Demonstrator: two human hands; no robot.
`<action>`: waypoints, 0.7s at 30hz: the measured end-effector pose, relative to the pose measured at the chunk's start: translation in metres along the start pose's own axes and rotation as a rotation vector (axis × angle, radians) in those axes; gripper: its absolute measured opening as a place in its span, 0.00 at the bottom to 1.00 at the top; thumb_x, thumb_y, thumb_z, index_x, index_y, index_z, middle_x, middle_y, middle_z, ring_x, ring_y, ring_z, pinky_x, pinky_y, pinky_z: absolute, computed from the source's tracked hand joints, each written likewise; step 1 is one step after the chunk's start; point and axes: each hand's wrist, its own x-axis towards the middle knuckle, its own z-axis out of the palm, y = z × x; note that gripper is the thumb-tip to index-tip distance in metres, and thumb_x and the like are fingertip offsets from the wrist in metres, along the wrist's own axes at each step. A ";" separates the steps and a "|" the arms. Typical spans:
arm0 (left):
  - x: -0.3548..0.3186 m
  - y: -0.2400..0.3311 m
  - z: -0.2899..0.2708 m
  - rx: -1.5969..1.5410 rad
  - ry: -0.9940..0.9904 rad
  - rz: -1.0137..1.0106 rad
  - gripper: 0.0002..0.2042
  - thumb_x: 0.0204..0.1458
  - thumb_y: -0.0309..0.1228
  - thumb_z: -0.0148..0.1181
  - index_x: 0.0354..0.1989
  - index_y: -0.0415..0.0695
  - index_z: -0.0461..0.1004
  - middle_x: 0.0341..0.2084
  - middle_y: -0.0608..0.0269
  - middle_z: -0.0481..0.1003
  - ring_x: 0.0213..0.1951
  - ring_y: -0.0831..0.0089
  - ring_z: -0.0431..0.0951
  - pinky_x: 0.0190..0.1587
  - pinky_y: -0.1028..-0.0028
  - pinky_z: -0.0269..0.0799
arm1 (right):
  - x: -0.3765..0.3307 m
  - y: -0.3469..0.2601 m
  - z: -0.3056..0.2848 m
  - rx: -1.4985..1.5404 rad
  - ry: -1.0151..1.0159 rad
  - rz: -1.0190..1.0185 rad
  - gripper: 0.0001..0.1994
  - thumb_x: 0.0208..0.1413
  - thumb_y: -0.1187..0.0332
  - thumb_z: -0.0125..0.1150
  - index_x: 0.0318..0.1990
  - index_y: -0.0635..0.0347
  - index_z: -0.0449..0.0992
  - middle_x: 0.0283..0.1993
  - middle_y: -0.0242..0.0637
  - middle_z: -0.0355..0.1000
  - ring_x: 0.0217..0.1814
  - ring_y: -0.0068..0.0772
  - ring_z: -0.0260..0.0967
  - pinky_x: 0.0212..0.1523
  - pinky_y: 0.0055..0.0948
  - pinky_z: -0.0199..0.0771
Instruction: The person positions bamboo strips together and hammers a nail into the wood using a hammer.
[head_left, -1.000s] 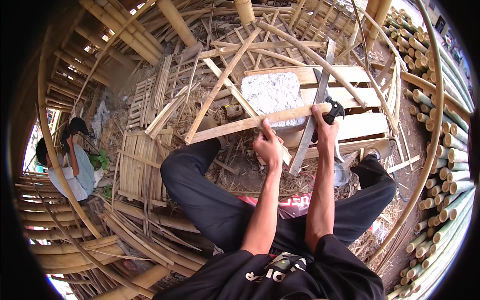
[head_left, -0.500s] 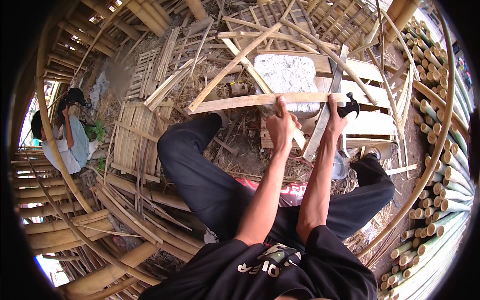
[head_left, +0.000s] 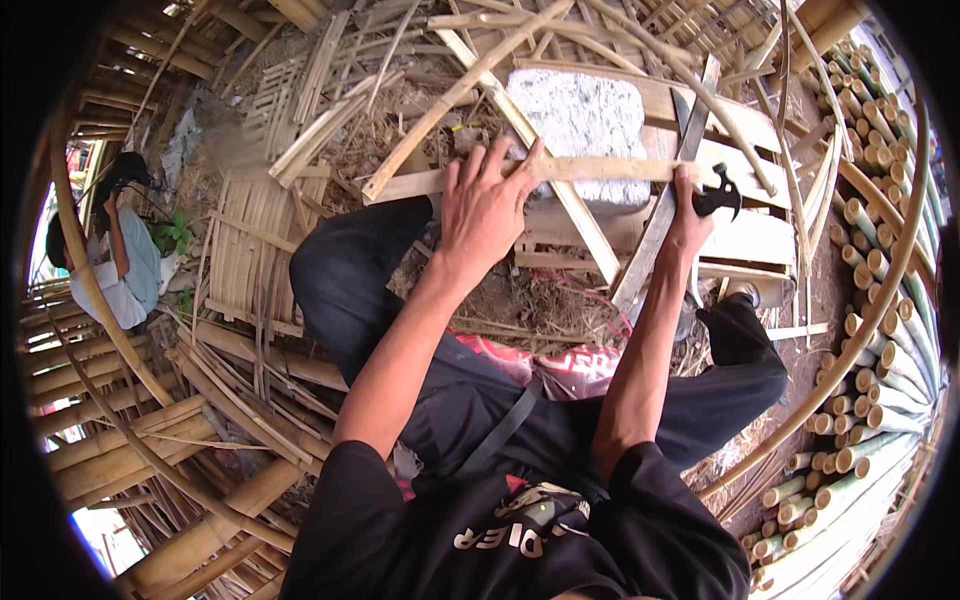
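While the left hand (head_left: 490, 205) spreads its fingers (head_left: 478, 165) wide and flat over a long pale bamboo strip (head_left: 590, 172), the right hand (head_left: 688, 215) is closed around a dark-handled blade (head_left: 655, 225) just right of it. The strip lies across a rough grey stone block (head_left: 585, 120) on a plank pallet (head_left: 740, 240). A slip could bring the edge toward the left fingers; splintery, smooth-skinned bamboo slides easily.
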 end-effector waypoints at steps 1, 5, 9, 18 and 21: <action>0.002 -0.002 0.004 -0.027 0.035 -0.012 0.22 0.60 0.38 0.58 0.64 0.64 0.72 0.48 0.61 0.71 0.49 0.61 0.71 0.50 0.58 0.63 | 0.005 -0.001 0.000 -0.036 -0.023 0.036 0.20 0.55 0.61 0.73 0.45 0.72 0.81 0.38 0.35 0.77 0.39 0.24 0.71 0.42 0.24 0.70; 0.001 -0.008 0.013 -0.065 0.024 0.061 0.21 0.60 0.37 0.59 0.63 0.65 0.74 0.42 0.60 0.72 0.47 0.62 0.71 0.46 0.61 0.62 | 0.015 0.005 -0.012 -0.117 -0.040 0.007 0.21 0.56 0.56 0.72 0.41 0.70 0.82 0.34 0.31 0.75 0.33 0.21 0.68 0.36 0.23 0.67; 0.001 -0.018 0.013 -0.102 0.022 0.073 0.21 0.59 0.36 0.60 0.62 0.65 0.75 0.43 0.57 0.74 0.48 0.62 0.72 0.46 0.62 0.61 | 0.008 -0.006 -0.027 -0.362 -0.040 0.084 0.23 0.58 0.50 0.68 0.40 0.66 0.83 0.22 0.20 0.64 0.21 0.12 0.55 0.22 0.19 0.49; 0.001 -0.022 0.024 -0.220 0.040 0.037 0.19 0.57 0.33 0.62 0.58 0.62 0.79 0.46 0.55 0.76 0.49 0.63 0.74 0.52 0.58 0.62 | -0.032 -0.123 -0.040 -0.414 -0.451 0.187 0.17 0.55 0.71 0.62 0.51 0.70 0.77 0.30 0.32 0.72 0.29 0.19 0.66 0.30 0.20 0.65; 0.001 -0.024 0.025 -0.202 0.045 0.048 0.18 0.60 0.35 0.60 0.59 0.63 0.78 0.45 0.54 0.77 0.49 0.65 0.73 0.48 0.64 0.60 | -0.045 -0.130 -0.007 -0.433 -0.626 0.172 0.17 0.55 0.71 0.61 0.50 0.70 0.78 0.37 0.39 0.80 0.31 0.20 0.70 0.31 0.20 0.66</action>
